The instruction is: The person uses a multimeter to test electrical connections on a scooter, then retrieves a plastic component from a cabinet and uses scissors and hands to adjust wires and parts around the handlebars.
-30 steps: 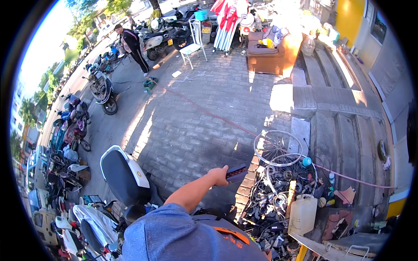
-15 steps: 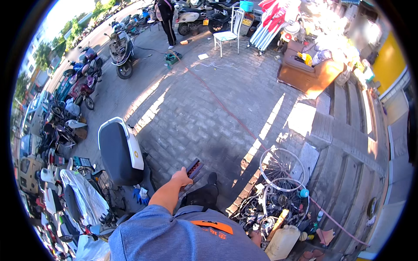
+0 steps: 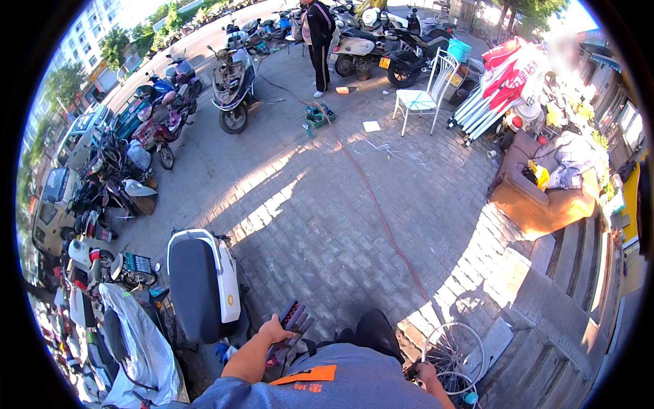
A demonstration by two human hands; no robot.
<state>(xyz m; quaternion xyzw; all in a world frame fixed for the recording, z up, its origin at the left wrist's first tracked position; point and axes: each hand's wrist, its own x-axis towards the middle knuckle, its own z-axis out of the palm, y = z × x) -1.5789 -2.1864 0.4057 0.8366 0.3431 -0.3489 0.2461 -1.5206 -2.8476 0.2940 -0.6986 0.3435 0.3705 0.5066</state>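
Note:
My left hand (image 3: 274, 330) is closed around a bundle of long, dark purplish strips (image 3: 294, 317), one with a row of reddish-brown slots or spots. What exactly they are I cannot make out. The bundle sticks out past my fingers, low in front of me, just right of a scooter with a black seat (image 3: 194, 286) and white rear panel. My right hand (image 3: 428, 375) hangs low at my right side with curled fingers, next to a bare spoked bicycle wheel (image 3: 483, 353). Something small and dark shows at its fingertips, too unclear to name.
A red hose (image 3: 373, 198) runs across the paving to a green tool or machine (image 3: 319, 116). Beyond stand a white chair (image 3: 417, 100), folded red-and-white umbrellas (image 3: 501, 85) and a person in dark clothes (image 3: 319, 41). A brown armchair (image 3: 538, 204) and stone steps (image 3: 545, 354) lie right; parked scooters line the left.
My view has swung, with the chair, armchair and hose shifting rightward in it. My left hand still holds the strips, now nearer my body. My right hand shows more fully beside the wheel.

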